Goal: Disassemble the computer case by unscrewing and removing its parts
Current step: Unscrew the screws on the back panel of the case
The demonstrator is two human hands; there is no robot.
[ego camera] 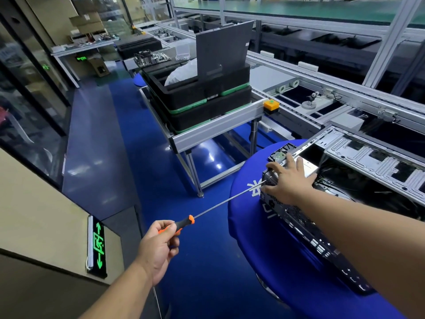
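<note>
An open computer case (358, 171) lies on its side on a round table with a blue cover (248, 217), its bare metal frame and dark interior facing up. My left hand (158, 245) grips the orange and black handle of a long screwdriver (220, 202). The thin shaft runs up and right, and its tip meets the case's left end near the corner. My right hand (289, 183) rests on that same corner with fingers spread, over a silver box inside the case. A small drive with a green board (281, 154) sits just beyond my fingers.
Stacked black trays with green edges (202, 100) stand on an aluminium frame table (218, 127), with a dark panel (223, 47) upright on top. A conveyor line (322, 72) runs behind the case. A circuit board (151, 57) lies farther back. Blue floor (142, 157) lies to the left.
</note>
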